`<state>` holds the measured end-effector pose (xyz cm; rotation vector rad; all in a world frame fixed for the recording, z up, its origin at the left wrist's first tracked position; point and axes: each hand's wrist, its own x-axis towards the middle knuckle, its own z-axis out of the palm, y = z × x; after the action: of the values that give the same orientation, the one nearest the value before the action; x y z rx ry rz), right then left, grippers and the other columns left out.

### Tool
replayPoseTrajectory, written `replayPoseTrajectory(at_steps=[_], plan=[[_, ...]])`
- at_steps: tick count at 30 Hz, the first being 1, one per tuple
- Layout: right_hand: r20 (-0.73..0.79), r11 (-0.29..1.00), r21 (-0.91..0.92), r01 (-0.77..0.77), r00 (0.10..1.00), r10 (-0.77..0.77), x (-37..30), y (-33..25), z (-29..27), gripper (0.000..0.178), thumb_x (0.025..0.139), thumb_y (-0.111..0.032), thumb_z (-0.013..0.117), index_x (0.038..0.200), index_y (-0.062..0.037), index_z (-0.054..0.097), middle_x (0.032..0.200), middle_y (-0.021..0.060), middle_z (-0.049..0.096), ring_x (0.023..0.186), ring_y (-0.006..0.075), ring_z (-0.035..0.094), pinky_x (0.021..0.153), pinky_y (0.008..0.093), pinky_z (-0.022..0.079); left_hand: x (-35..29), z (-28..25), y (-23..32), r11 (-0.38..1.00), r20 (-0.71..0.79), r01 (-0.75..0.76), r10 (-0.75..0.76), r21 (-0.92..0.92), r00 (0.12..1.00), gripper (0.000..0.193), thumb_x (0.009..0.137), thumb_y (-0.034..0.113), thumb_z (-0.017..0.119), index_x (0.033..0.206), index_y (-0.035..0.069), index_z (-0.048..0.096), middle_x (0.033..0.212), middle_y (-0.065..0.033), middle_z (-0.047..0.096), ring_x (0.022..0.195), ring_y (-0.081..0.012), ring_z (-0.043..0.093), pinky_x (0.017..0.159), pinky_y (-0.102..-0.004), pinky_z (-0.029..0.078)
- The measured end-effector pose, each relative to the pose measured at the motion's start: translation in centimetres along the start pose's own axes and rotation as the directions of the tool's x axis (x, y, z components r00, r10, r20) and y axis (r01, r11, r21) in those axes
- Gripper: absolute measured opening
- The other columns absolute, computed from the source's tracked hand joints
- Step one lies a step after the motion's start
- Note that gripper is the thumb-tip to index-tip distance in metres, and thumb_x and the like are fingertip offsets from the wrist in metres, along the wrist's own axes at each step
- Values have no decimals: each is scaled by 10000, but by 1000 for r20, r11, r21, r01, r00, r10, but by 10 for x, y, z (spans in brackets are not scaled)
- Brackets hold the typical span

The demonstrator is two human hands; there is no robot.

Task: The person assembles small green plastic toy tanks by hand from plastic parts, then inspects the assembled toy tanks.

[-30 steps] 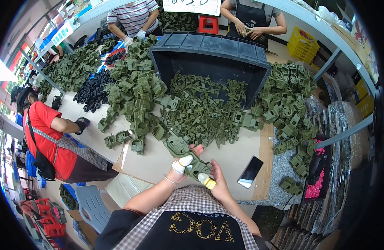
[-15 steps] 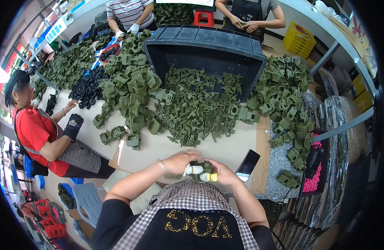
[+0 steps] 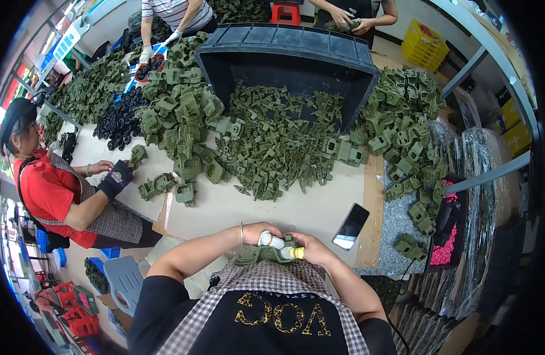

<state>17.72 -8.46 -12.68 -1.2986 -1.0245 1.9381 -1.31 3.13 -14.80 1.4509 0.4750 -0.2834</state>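
Note:
A green plastic toy vehicle body (image 3: 258,255) is held close against my checked apron. My left hand (image 3: 262,232) grips its far side, with a white wrap on the thumb. On its right end my right hand (image 3: 313,247) closes round it, the thumb wrapped in white and yellow. Any small part between my fingers is too hidden to make out. Beyond my hands lies a heap of small green plastic parts (image 3: 278,148), spilling from a tipped black tub (image 3: 290,44). A phone (image 3: 352,226) lies on the table to the right of my right hand.
Piles of green vehicle bodies (image 3: 181,112) flank the tub on the left and right. Black wheel-like rings (image 3: 120,125) lie farther left. At left a person in red (image 3: 47,195) handles a green body; two others work across the table. A dark bin of pink pieces (image 3: 444,251) stands at right.
The vehicle body has turned and shows more of its length. My left hand has settled on it. The person in red now has a green body by the hands.

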Motion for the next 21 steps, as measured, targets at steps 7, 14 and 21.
replayPoseTrajectory(at_steps=[7,14,21], plan=[[60,950,311,-16,998,-2,5,37,-43,536,745,-116,617,1223,-13,396,1131,62,504,1041,158,468,893,264,360,-50,-29,-38,997,-70,-70,71,27,995,506,768,169,579,1229,76,391,1224,-71,439,1091,-149,427,919,-291,346],[-278,999,32,-19,960,27,-6,29,-32,613,755,-188,624,1264,-30,322,1233,147,400,1143,240,383,937,329,322,-66,17,-47,990,-329,-81,116,116,937,507,772,179,583,1232,85,393,1201,-87,475,1078,-200,474,915,-292,357],[-53,494,-857,144,930,-363,5,-54,34,542,715,-249,639,1162,-52,405,1051,161,491,1007,305,469,827,375,409,-65,22,-26,985,-359,-34,93,168,929,519,792,181,561,1254,72,349,1200,-122,469,1079,-214,475,920,-296,354]])
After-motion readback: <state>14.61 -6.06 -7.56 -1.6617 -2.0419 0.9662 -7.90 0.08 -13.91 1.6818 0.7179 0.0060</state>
